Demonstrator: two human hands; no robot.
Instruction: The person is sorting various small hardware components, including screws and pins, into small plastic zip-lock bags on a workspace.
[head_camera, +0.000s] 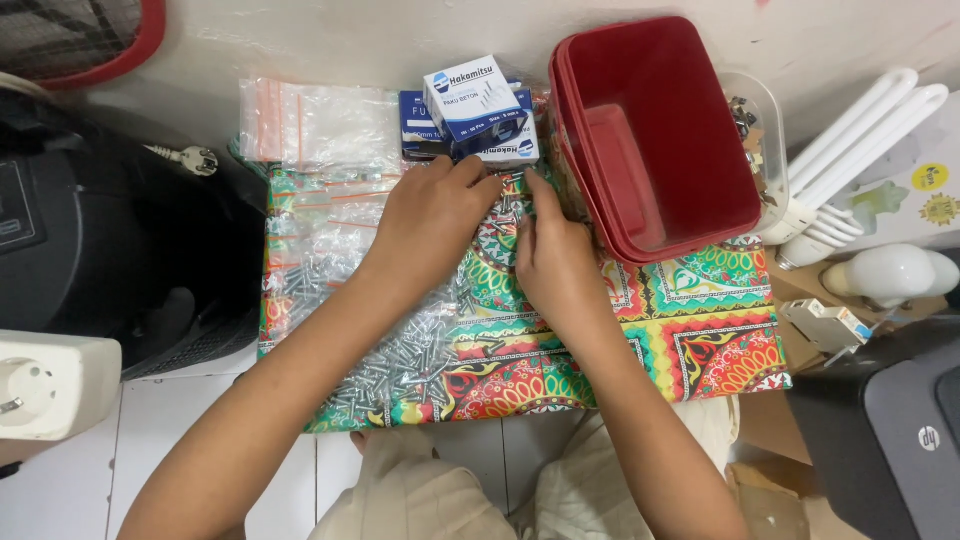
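Silver screws (400, 355): a loose heap on the patterned cloth (700, 330), at seven o'clock from the hands.
Left hand (432, 215): palm down on the cloth, fingers curled, tips among stray screws; whether it grips any, I cannot tell.
Right hand (556, 262): just beside the left, at four o'clock from it, fingers bent and pinched toward the cloth; its hold is hidden.
Blue-and-white boxes (472, 105): stacked at twelve o'clock, just beyond the fingertips.
Red tub (655, 140): at two o'clock.
Clear zip bags (320, 125): at ten o'clock.
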